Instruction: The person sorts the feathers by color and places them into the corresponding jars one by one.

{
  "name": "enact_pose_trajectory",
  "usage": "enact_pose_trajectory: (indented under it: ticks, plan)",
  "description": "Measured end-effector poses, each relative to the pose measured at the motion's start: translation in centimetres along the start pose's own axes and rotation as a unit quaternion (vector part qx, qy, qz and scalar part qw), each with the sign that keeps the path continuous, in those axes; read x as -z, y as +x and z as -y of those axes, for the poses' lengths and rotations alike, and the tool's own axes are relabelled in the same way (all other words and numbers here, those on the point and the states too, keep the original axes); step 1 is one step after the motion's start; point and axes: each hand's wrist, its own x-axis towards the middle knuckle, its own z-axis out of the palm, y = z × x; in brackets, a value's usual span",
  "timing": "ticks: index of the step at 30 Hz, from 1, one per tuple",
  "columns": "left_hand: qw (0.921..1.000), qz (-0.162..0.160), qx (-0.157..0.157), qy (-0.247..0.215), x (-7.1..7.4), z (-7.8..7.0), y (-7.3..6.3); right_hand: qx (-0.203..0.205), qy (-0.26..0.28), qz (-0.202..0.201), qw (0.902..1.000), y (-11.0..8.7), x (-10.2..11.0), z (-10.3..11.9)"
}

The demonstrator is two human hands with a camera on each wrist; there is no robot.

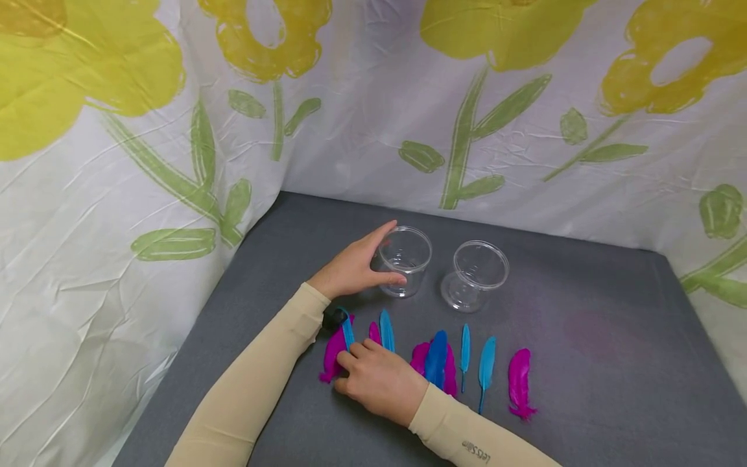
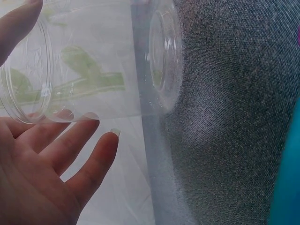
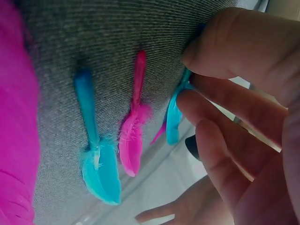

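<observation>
My left hand [image 1: 354,267] holds a clear plastic cup [image 1: 415,275] standing on the grey table, thumb across its near side and fingers along the far side. In the left wrist view the lower fingers spread beside the cup's wall. Nearer the front, my right hand [image 1: 382,381] pinches a light blue feather [image 3: 173,119] by its quill between thumb and fingers. Beneath it lies a purple feather [image 1: 331,355]. Beside that hand are a pink-purple feather [image 3: 131,140] and another light blue feather [image 3: 104,173], their quills toward me.
A second clear cup [image 1: 478,279] stands right of the first. A dark blue feather [image 1: 436,360] overlaps purple ones; two light blue feathers [image 1: 487,363] and a purple feather [image 1: 519,383] lie further right. A flowered curtain [image 1: 362,162] borders the grey table [image 1: 613,363].
</observation>
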Motion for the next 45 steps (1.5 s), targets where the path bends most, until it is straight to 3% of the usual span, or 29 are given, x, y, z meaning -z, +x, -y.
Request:
enact_pose_trajectory:
  ticks: [19, 28, 36, 45]
  plan:
    - [1.0, -0.005, -0.002, 0.0, -0.2, 0.0, 0.1, 0.031, 0.019, -0.001, 0.9993, -0.2, 0.2, -0.8]
    - [1.0, -0.008, -0.001, -0.002, -0.3, 0.2, 0.2, 0.026, 0.023, 0.002, 0.9994, -0.4, 0.1, -1.0]
    - [1.0, -0.006, 0.0, 0.0, -0.2, 0.1, 0.1, 0.028, 0.017, -0.007, 0.9994, -0.3, 0.0, -0.9]
    - [1.0, -0.007, 0.005, 0.002, -0.1, 0.1, 0.0, 0.054, 0.004, 0.01, 0.9985, -0.2, -0.2, -1.4]
